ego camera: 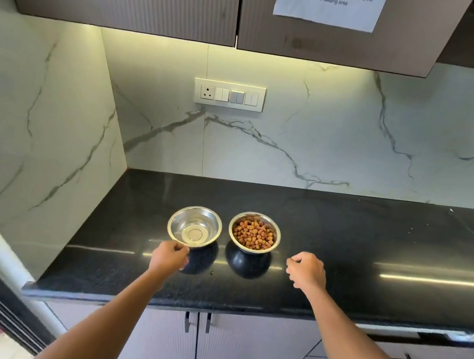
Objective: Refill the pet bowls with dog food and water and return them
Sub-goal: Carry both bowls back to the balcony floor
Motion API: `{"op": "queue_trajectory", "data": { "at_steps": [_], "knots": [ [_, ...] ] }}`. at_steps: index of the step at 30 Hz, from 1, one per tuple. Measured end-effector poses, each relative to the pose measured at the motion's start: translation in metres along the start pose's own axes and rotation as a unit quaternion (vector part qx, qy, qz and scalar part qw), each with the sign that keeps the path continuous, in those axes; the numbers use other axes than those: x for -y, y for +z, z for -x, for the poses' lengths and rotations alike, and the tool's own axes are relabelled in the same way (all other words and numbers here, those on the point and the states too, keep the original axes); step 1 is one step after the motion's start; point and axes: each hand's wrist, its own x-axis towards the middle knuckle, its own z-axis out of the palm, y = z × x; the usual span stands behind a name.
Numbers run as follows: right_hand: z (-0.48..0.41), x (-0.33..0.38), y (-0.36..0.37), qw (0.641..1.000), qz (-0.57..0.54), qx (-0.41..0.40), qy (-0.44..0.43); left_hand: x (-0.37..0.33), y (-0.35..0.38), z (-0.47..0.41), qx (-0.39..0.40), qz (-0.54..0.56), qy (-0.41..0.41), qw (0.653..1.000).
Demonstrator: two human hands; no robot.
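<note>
Water bowl (194,226): steel, clear water seen inside, on black counter (368,250) centre. Food bowl (254,232): kibble-filled, just beside it at 3 o'clock, apart. Left hand (169,256): at water bowl's 7 o'clock, fingers curled at rim; contact can't be told. Right hand (306,270): loose fist, nothing held, near food bowl's 4 o'clock. Step judged: bowls to be lifted & returned. Water bowl best kept level, raised slowly. Switch panel (229,94) on wall at 12.
</note>
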Motion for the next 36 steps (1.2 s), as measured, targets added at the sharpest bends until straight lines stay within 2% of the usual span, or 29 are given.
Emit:
{"op": "queue_trajectory", "data": {
  "at_steps": [7,14,21,36],
  "knots": [
    [-0.033,0.002,0.028,0.993,-0.08,0.076,0.037,0.023,0.016,-0.024,0.009,0.089,-0.119,0.989],
    [-0.078,0.016,0.039,0.97,-0.205,0.114,0.069,0.013,0.03,-0.059,-0.013,0.18,-0.17,0.969],
    [-0.109,0.026,0.048,0.967,-0.202,0.144,0.052,0.003,0.032,-0.085,-0.054,0.214,-0.206,0.953],
    [-0.127,0.035,0.048,0.966,-0.198,0.157,0.063,0.006,0.031,-0.101,-0.106,0.18,-0.18,0.961]
  ]
}}
